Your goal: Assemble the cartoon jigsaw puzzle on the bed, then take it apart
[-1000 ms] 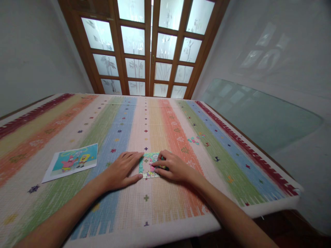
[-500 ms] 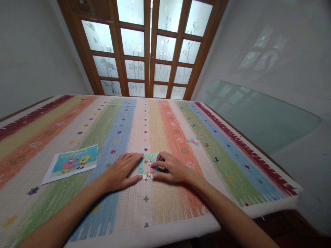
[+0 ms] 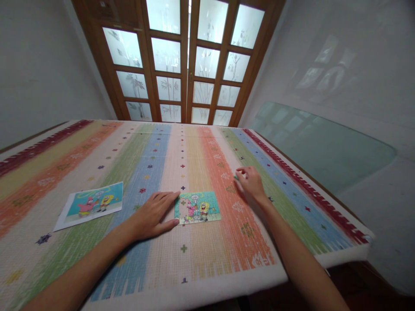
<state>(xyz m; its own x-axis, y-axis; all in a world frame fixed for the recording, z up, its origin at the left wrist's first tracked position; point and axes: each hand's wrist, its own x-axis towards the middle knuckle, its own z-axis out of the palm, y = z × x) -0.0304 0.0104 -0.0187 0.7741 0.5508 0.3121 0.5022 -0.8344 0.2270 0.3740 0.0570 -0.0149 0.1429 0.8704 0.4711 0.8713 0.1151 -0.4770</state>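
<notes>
A jigsaw puzzle [image 3: 209, 206] of cartoon figures on teal lies flat on the tablecloth; a gap in its left part shows the cloth through it. My left hand [image 3: 155, 216] rests flat at its left edge, thumb and fingers apart, fingertips touching the border. Off to the right and farther back, my right hand [image 3: 250, 183] is over the spot of the loose pieces, thumb and fingers pinched. A small teal puzzle piece [image 3: 236, 177] shows at its fingertips; the hand hides most of the other pieces.
A printed picture sheet [image 3: 94, 205] with the same cartoon scene lies to the left. The striped tablecloth [image 3: 204, 259] covers the table, whose front edge is close to me. Wooden doors with frosted panes [image 3: 168, 54] stand behind, and walls rise on both sides.
My right hand has left the puzzle and moved right and away from me to the loose pieces, uncovering the puzzle's right part. My left hand stays in place.
</notes>
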